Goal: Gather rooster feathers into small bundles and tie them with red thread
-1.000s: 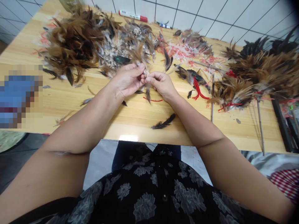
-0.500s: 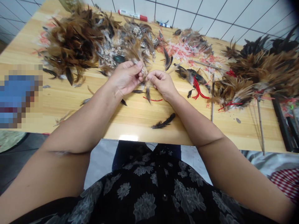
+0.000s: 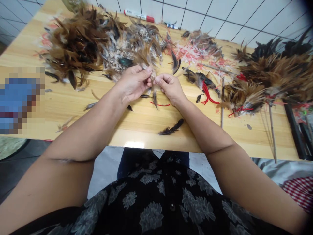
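Observation:
My left hand (image 3: 135,83) is closed in a pinch on a small bunch of brown feathers (image 3: 143,56), whose tips fan out away from me. Right beside it, my right hand (image 3: 170,88) pinches at the pale base of the same bunch. The fingertips of both hands nearly touch, and the exact grip between them is too small to make out. Just below the fingers show a small dark feather (image 3: 155,99) and a thin red strip (image 3: 163,105). Closer to me lies a black feather (image 3: 171,127) on the wooden table (image 3: 137,130).
A big heap of brown feathers (image 3: 75,42) and grey-white feather bunches (image 3: 117,45) cover the back left. Pink and red shreds (image 3: 188,52) lie behind my hands. Feather dusters (image 3: 276,71) with thin sticks (image 3: 273,137) fill the right. A red-capped marker (image 3: 139,15) rests by the tiled wall.
My left hand has shifted slightly to the right, toward my right hand, bringing the feather bunch along. My right hand has hardly moved.

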{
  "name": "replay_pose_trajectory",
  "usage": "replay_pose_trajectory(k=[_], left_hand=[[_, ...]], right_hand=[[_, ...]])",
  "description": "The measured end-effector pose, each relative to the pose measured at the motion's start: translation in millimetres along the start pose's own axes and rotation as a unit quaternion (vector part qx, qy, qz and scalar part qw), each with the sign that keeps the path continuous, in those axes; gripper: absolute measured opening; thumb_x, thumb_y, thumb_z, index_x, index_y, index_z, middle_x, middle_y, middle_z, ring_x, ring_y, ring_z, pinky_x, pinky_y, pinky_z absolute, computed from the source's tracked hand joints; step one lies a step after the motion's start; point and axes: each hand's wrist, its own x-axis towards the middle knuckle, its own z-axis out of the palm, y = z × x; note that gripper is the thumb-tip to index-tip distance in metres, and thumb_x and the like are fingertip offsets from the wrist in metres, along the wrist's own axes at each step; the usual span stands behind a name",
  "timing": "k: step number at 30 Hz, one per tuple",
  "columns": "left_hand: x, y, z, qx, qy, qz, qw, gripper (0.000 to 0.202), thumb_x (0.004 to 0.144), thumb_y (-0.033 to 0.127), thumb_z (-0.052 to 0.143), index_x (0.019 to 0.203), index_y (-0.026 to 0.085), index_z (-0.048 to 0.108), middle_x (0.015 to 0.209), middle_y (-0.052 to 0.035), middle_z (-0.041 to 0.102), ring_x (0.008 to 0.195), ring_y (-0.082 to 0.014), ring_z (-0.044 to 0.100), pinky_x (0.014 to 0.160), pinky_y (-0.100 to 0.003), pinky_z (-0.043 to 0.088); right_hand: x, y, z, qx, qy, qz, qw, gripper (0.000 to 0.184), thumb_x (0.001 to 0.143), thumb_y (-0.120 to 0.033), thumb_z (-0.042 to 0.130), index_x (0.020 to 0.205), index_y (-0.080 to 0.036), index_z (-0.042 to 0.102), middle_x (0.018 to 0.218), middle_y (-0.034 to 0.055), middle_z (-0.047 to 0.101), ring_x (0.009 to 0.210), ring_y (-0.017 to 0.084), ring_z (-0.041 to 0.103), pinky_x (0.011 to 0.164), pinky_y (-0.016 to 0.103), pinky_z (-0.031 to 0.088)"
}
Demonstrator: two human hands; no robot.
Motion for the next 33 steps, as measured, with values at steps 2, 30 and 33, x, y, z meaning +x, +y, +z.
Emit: replay_pose_trajectory(k=[2,30,33], left_hand=[[-0.2,-0.6,-0.3,0.002,-0.001,-0.005,1.0,0.065,0.138,0.005,0.067,0.074,0.016,0.071,0.069,-0.0004,0.064,0.061,-0.0093,0.057,0.062,-0.018,0.05],[26.2,-24.3,-44.6,0.142,-0.054,0.107,0.983,0.061,0.072,0.044,0.139,0.085,0.029,0.081,0.081,0.0008,0.076,0.089,-0.0277,0.076,0.074,-0.038,0.054],[20.7,-22.9,-41.7,0.109,-0.048,0.078,0.99,0.061,0.075,0.038,0.137,0.087,0.028,0.078,0.077,0.0006,0.076,0.098,-0.0303,0.081,0.077,-0.037,0.057]], right_hand=[[0.0,-0.6,1.3,-0.004,-0.001,0.004,1.0,0.059,0.107,-0.061,0.106,0.089,-0.021,0.066,0.101,0.003,0.085,0.104,0.015,0.08,0.097,0.025,0.069],[-0.4,-5.1,-6.8,-0.009,-0.066,0.003,0.998,0.07,0.095,-0.073,0.112,0.085,-0.022,0.065,0.077,-0.0071,0.053,0.082,0.01,0.051,0.075,0.022,0.048],[-3.1,-11.1,-5.6,-0.01,-0.068,0.025,0.997,0.069,0.091,-0.074,0.115,0.089,-0.022,0.07,0.076,-0.0064,0.059,0.084,0.012,0.057,0.077,0.023,0.053]])
